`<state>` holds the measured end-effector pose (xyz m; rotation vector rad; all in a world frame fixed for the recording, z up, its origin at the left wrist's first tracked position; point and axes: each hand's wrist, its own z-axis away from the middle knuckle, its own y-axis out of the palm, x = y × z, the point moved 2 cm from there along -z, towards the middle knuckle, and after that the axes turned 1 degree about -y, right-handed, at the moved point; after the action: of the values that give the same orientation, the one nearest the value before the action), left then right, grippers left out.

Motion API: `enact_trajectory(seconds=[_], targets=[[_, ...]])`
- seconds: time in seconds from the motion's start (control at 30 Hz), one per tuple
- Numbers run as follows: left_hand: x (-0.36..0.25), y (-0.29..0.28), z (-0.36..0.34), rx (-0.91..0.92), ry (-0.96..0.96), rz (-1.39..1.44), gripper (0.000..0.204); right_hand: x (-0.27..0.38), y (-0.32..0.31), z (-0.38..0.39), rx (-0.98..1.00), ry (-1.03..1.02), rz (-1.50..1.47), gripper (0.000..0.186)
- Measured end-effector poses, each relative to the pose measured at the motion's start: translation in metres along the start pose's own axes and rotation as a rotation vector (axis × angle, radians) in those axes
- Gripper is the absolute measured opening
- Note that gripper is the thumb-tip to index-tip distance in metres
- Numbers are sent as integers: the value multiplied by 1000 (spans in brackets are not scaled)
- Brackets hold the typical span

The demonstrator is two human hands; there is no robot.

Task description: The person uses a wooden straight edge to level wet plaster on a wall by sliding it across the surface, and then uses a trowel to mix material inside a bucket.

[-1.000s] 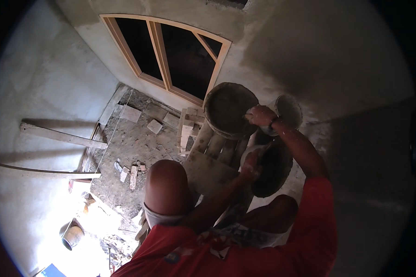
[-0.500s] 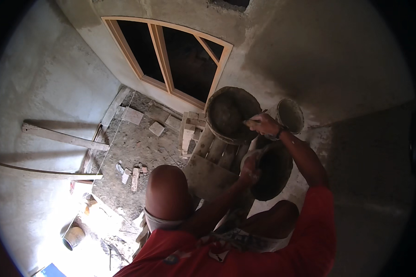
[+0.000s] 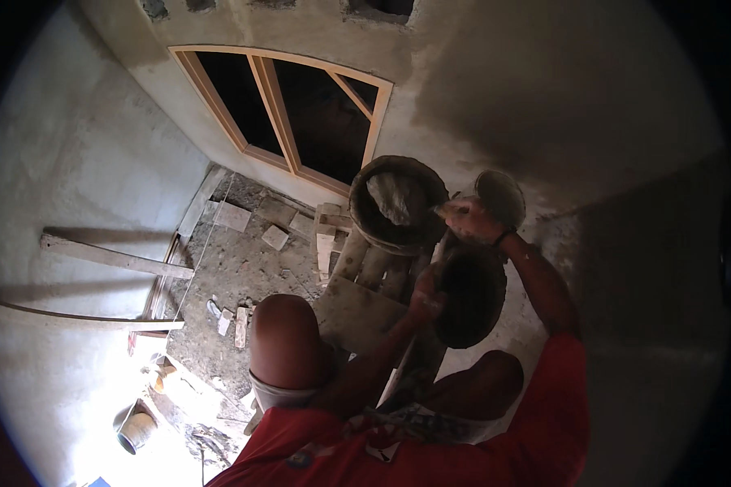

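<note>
My right hand [image 3: 475,219] is closed on a small tool, its shape unclear, at the right rim of a round, mortar-crusted tub [image 3: 361,180] holding a grey lump of mortar [image 3: 394,195]. My left hand [image 3: 425,294] grips the near-left rim of a second, dark tub [image 3: 473,292], which leans tilted below the first. A smaller grey bucket [image 3: 503,195] stands just beyond my right hand. The tubs rest at a plank platform [image 3: 357,312], where my bare knees are also visible.
Behind is a wooden window frame [image 3: 260,97] in a plastered wall. Two long boards [image 3: 114,252] lean at the left wall. Loose bricks [image 3: 274,236] lie on the dirt floor, with stacked blocks [image 3: 326,243] beside the platform. A bucket [image 3: 136,430] lies lower left in bright light.
A pale grey lump now shows in the upper tub, which looked darker inside before. My right hand has shifted slightly at its rim; my left hand keeps hold of the lower tub.
</note>
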<state>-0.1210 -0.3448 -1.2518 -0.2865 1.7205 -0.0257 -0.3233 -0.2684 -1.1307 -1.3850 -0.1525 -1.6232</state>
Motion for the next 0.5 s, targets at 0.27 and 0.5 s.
enact_trajectory(seconds=[0.27,0.5], targets=[[31,4,-3,-187,286,-141,66,29,-38,101,-49,114,-74,37],[47,-12,6,-80,-106,-209,68,8,-38,205,-166,113,-4,34]])
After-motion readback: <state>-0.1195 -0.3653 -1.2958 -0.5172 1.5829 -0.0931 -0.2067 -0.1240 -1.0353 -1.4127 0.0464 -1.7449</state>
